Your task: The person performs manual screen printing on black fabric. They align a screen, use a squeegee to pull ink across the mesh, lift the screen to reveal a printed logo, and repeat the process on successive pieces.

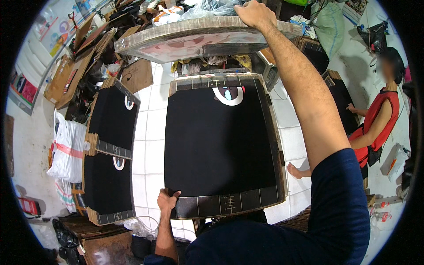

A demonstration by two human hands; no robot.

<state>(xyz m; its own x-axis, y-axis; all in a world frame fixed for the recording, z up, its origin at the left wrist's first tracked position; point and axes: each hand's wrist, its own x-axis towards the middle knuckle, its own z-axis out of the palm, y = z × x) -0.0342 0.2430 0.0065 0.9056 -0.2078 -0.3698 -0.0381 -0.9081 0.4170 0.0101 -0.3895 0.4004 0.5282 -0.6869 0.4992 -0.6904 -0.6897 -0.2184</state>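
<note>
A piece of black fabric [216, 141] lies flat on a dark board [201, 206] with white ruled lines. Near its far edge is a printed patch [229, 96] in white, blue and red. My left hand [168, 199] is closed at the fabric's near left corner, thumb on top, the other fingers partly hidden at the board's edge. Beyond the board, a framed printing screen [163, 37] stands tilted up, with a pinkish pattern on its mesh. My right hand [257, 15], arm stretched far forward, grips the top edge of that frame.
On the left, two more boards bear black fabric [112, 115] with similar prints, beside a white sack [68, 145]. A person in red [382, 115] sits at the right by another black-covered board [341, 99]. Cardboard [138, 76] and clutter lie behind; white floor tiles [149, 128] show between.
</note>
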